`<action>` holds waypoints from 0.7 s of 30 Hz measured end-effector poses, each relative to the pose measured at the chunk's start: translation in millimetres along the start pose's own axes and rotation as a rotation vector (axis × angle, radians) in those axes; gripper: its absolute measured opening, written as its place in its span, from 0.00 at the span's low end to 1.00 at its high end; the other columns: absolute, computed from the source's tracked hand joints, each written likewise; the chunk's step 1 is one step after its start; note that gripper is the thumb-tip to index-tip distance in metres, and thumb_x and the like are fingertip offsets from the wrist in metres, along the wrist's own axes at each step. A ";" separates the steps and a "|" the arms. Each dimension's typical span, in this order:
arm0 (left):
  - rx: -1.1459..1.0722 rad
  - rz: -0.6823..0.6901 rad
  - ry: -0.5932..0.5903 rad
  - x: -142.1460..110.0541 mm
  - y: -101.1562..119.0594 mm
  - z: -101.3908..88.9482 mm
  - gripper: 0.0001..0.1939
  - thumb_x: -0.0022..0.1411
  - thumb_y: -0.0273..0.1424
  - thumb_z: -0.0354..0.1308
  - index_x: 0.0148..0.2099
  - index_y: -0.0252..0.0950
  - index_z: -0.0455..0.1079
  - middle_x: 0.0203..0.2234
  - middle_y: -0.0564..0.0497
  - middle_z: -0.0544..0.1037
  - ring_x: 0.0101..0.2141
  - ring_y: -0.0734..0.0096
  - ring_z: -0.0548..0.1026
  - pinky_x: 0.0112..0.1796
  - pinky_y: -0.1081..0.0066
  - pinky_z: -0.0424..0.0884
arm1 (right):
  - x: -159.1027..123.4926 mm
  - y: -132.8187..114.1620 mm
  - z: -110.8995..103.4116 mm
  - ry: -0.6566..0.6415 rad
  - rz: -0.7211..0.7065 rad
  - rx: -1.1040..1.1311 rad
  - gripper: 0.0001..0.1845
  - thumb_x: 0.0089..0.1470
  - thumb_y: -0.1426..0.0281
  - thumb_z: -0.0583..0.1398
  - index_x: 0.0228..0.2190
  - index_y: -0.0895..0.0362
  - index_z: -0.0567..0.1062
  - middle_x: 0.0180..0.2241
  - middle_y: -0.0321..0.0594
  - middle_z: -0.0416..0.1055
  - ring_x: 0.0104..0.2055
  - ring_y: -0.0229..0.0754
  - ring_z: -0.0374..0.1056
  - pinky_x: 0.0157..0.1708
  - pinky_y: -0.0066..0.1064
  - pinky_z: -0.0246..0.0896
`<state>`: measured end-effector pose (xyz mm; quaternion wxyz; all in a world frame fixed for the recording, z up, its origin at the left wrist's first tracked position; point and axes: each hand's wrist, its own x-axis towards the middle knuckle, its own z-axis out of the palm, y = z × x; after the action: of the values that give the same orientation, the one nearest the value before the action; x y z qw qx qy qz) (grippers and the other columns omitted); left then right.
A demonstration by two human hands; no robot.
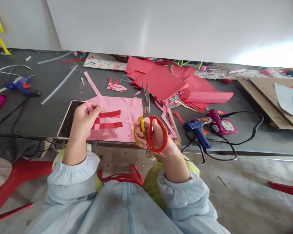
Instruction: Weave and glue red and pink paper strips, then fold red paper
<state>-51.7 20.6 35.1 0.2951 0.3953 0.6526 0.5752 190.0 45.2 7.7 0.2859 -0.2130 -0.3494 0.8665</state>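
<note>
My left hand [84, 115] pinches a woven piece of red and pink paper strips [107, 125], with loose red ends pointing right and pink ends sticking out upward. In my right hand [158, 136] are scissors [146, 110] with one yellow and one red handle loop; their blades point away from me and stand slightly apart. Beneath both hands lies a sheet of pink paper [114, 135] with pink scraps on it. A smaller woven red and pink piece [116, 86] rests just beyond the sheet. Part of the left piece is hidden by my fingers.
Red paper sheets [161, 81] are heaped at the back. Blue glue guns lie at right [197, 131] and left [20, 86], with black cables around them. A tablet-like dark panel [69, 120] sits under the pink sheet's left side. Cardboard [266, 100] is stacked far right.
</note>
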 end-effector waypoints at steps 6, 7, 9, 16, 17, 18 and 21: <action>-0.128 -0.067 -0.226 -7.0 2.4 12.9 0.17 0.47 0.42 0.69 0.26 0.36 0.69 0.21 0.57 0.68 0.22 0.80 0.65 0.24 0.77 0.62 | -0.8 9.4 2.2 0.059 -0.123 -0.110 0.25 0.51 0.50 0.66 0.41 0.54 0.68 0.28 0.32 0.66 0.21 0.30 0.55 0.20 0.26 0.50; -0.155 -0.100 -0.282 -8.6 3.6 15.4 0.18 0.47 0.43 0.70 0.26 0.36 0.68 0.20 0.58 0.67 0.22 0.80 0.65 0.24 0.77 0.62 | -0.9 9.1 3.4 0.063 -0.152 -0.122 0.26 0.50 0.50 0.66 0.41 0.54 0.68 0.27 0.32 0.66 0.21 0.31 0.55 0.20 0.26 0.50; -0.180 -0.154 -0.380 -12.0 5.3 20.3 0.20 0.47 0.45 0.70 0.27 0.37 0.67 0.20 0.58 0.66 0.22 0.79 0.65 0.24 0.76 0.63 | -1.4 7.6 6.0 0.060 -0.193 -0.151 0.27 0.49 0.48 0.67 0.40 0.53 0.68 0.24 0.30 0.63 0.21 0.31 0.54 0.20 0.27 0.49; 0.048 -0.003 -0.379 -18.3 -1.3 30.5 0.16 0.52 0.44 0.66 0.28 0.36 0.70 0.21 0.56 0.69 0.22 0.79 0.64 0.22 0.77 0.60 | -3.3 7.6 9.3 0.177 -0.196 -0.311 0.32 0.43 0.46 0.69 0.41 0.53 0.68 0.26 0.29 0.61 0.21 0.30 0.54 0.21 0.28 0.50; 0.068 0.007 -0.390 -18.6 -2.3 30.7 0.16 0.53 0.44 0.66 0.29 0.36 0.70 0.21 0.56 0.69 0.22 0.79 0.64 0.22 0.77 0.60 | -2.8 8.4 9.3 0.222 -0.199 -0.349 0.31 0.43 0.49 0.70 0.41 0.53 0.68 0.28 0.29 0.62 0.21 0.29 0.55 0.21 0.28 0.51; 0.078 0.015 -0.407 -18.9 -2.9 30.8 0.16 0.54 0.44 0.65 0.29 0.37 0.70 0.21 0.56 0.70 0.22 0.79 0.64 0.22 0.76 0.60 | -2.0 9.0 9.3 0.255 -0.201 -0.376 0.29 0.44 0.52 0.70 0.41 0.54 0.68 0.29 0.29 0.63 0.22 0.29 0.55 0.21 0.27 0.51; 0.065 0.051 -0.444 -20.0 -2.9 30.7 0.17 0.55 0.46 0.65 0.30 0.37 0.70 0.22 0.55 0.71 0.23 0.78 0.65 0.23 0.76 0.61 | 1.5 9.0 10.0 0.272 -0.227 -0.374 0.22 0.48 0.61 0.69 0.39 0.53 0.64 0.26 0.27 0.63 0.20 0.28 0.54 0.20 0.26 0.48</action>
<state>-16.1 19.3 25.8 0.4042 0.5378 0.5795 0.4600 180.1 36.0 7.6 0.3814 -0.3362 -0.4837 0.7124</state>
